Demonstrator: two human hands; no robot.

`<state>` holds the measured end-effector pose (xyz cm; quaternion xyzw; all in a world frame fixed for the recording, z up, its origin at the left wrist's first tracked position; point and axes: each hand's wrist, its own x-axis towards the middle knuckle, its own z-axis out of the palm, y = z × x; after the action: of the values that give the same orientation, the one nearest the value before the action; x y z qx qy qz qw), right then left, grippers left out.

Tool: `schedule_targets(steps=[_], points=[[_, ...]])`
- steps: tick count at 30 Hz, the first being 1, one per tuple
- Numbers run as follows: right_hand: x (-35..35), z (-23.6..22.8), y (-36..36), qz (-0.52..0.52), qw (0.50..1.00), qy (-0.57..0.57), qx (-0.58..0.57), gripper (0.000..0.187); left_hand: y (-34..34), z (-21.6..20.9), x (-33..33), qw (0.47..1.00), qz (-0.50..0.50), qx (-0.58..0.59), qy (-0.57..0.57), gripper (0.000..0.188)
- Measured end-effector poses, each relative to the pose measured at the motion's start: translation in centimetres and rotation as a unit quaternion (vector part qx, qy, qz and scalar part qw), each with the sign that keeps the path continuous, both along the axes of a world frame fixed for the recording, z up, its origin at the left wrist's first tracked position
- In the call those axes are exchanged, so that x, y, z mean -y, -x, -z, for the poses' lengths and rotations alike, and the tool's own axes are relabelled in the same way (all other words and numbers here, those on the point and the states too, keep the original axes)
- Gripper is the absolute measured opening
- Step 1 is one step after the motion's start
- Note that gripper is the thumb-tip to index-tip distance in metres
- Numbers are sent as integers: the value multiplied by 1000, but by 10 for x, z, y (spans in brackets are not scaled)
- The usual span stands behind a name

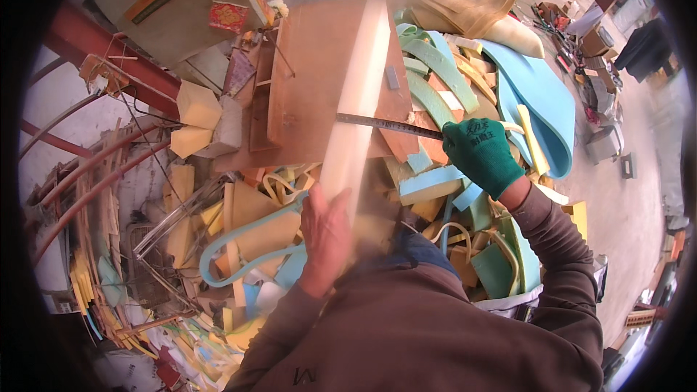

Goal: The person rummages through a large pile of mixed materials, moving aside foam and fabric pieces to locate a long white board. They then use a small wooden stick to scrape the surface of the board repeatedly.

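A long cream foam strip [353, 101] lies along the brown board [319, 51], its near end pointing at my body. My bare left hand [324, 229] grips that near end from the left side. My right hand [484, 156], in a green glove with dark print, is closed around one end of a dark metal ruler [392, 125]. The ruler reaches leftward across the board, and its far end lies over the foam strip. Part of the ruler is hidden inside the glove. A blur covers the area just right of my left hand.
Offcuts of green, blue and yellow foam [435, 101] pile up right of the board. A folded blue foam sheet [541, 101] and a brown roll [472, 11] lie beyond. Red metal beams [109, 62] and scrap stand at the left. A small grey block [393, 78] rests on the board.
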<state>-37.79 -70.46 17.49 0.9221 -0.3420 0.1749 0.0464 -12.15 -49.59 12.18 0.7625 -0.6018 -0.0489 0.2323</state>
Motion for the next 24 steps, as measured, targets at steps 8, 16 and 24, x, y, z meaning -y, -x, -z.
schedule_targets(steps=[8, 16, 24], points=[[78, 77, 45, 128, 870, -356, 316, 26, 13, -11, 42, 995, 38, -92, -29, 34], [142, 382, 127, 420, 579, -636, 290, 41, 5, -20, 33, 962, -105, -224, -120, 73], [186, 549, 95, 472, 748, -443, 145, 74, -10, -13, 3, 869, -251, -414, -103, 88]])
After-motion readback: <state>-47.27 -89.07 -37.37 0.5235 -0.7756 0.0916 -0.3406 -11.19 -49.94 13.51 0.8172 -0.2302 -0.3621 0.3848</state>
